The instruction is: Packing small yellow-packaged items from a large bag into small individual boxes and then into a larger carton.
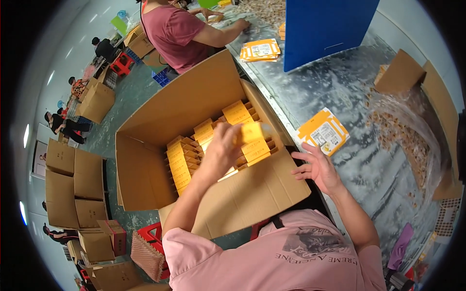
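Yellow boxes (179,167) already line the carton (179,97); the left hand (223,145) holds another box (252,132). Fingers spread, the right hand (320,170) hangs beside flat cards (324,132) left at the tabletop's (369,194) edge.

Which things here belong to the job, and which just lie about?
Likely in use:
yellow box in left hand;
open carton of yellow boxes;
yellow-white card near right hand.

Seemingly lying about:
purple item;
stacked cartons at left.

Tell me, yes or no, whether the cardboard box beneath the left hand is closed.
No, the cardboard box stands open, with yellow boxes visible inside.
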